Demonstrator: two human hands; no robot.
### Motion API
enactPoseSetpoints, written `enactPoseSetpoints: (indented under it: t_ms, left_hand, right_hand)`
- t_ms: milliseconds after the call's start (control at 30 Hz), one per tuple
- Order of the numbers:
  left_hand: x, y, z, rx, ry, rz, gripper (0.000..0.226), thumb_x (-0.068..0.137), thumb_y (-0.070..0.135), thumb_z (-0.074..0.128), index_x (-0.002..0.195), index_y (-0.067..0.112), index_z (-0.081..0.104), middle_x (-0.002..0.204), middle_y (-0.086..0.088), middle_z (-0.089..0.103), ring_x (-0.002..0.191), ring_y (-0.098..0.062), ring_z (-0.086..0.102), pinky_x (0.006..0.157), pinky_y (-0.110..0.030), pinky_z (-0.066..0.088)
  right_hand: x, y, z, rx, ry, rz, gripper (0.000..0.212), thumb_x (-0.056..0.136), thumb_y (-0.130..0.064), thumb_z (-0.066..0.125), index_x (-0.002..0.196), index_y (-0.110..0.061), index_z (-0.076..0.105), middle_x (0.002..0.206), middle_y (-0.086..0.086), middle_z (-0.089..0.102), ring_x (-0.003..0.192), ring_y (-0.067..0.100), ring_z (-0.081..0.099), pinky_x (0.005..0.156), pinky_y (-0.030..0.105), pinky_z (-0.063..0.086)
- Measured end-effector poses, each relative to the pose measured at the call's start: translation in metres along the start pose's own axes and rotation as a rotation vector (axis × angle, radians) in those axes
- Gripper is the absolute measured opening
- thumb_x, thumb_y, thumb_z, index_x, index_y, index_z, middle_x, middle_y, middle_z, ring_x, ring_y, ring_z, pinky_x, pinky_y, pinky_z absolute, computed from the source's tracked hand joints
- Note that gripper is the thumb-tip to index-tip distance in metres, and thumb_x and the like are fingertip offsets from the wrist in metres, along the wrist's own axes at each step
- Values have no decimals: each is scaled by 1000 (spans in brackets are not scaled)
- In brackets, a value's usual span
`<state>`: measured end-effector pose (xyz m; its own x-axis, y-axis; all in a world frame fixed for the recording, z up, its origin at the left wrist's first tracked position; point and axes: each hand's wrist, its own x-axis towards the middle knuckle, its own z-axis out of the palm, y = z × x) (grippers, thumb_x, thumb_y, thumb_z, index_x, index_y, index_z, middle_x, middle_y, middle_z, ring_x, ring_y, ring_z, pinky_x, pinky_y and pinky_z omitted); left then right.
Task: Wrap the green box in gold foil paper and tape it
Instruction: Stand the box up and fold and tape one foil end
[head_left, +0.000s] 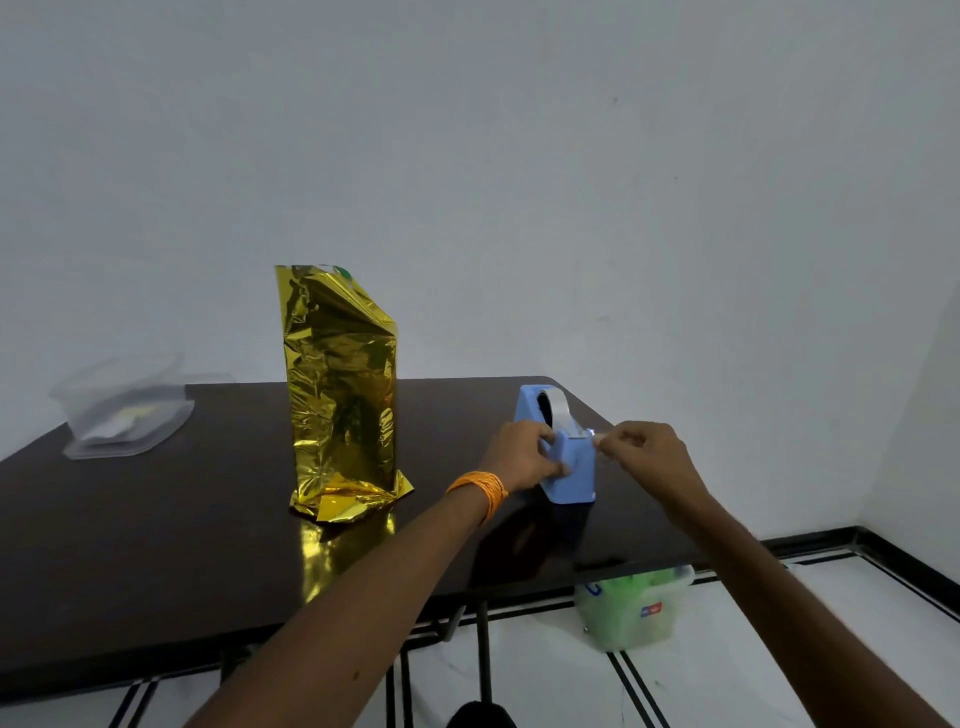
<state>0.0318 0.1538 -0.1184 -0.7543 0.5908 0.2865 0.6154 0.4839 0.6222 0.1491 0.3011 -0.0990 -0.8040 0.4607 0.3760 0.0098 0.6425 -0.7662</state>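
Note:
The green box stands upright on the dark table (156, 545), wrapped in gold foil paper (343, 400); only a sliver of green (344, 271) shows at its open top. To its right sits a blue tape dispenser (569, 467) with a roll of clear tape (558, 410). My left hand (522, 457) grips the dispenser's left side. My right hand (649, 457) pinches the free tape end (597, 438) at the cutter. Foil flaps spread out at the box's base.
A clear plastic container (124, 410) sits at the table's far left corner. On the tiled floor under the table's right edge stands a plastic tub (634, 608) with green contents. The dispenser is close to the table's right edge. A white wall is behind.

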Motion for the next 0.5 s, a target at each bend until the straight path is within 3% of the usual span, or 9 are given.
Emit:
enactPoseSetpoints:
  t_ms: [67, 167, 267, 367, 500]
  left_hand:
    - [-5, 1, -18, 78, 51, 21, 46, 78, 26, 78, 121, 17, 64, 100, -7, 71, 90, -23, 65, 75, -35, 54]
    - [-15, 8, -62, 136, 219, 80, 33, 81, 13, 64, 113, 18, 68, 102, -6, 71, 94, -26, 65, 73, -34, 52]
    - [-28, 12, -125, 157, 434, 121, 24, 80, 12, 61, 100, 21, 72, 90, 3, 73, 85, -18, 67, 77, -34, 55]
    - [-44, 14, -185, 174, 588, 193, 19, 85, 13, 60, 96, 22, 73, 86, 6, 72, 76, -12, 67, 71, -32, 57]
    - [-63, 9, -252, 183, 648, 190, 25, 87, 7, 59, 103, 21, 71, 88, 6, 69, 79, -7, 65, 75, -28, 57]
  right_hand:
    - [5, -24, 1, 110, -51, -30, 11, 89, -20, 70, 79, -18, 74, 74, -3, 71, 72, 10, 61, 66, 24, 43]
    - [13, -59, 5, 241, -100, -86, 4, 88, -17, 72, 88, -20, 75, 81, 3, 71, 78, 16, 64, 69, 28, 48]
    - [22, -100, 22, 347, -163, -161, 12, 90, -20, 72, 101, -23, 73, 93, 7, 70, 89, 18, 66, 73, 29, 53]
    - [35, -137, 44, 410, -201, -258, 17, 93, -25, 68, 111, -27, 70, 104, 4, 70, 100, 16, 67, 85, 34, 57]
    - [50, -180, 80, 423, -311, -395, 26, 97, -29, 62, 123, -35, 62, 112, -2, 71, 104, 11, 69, 95, 36, 55]
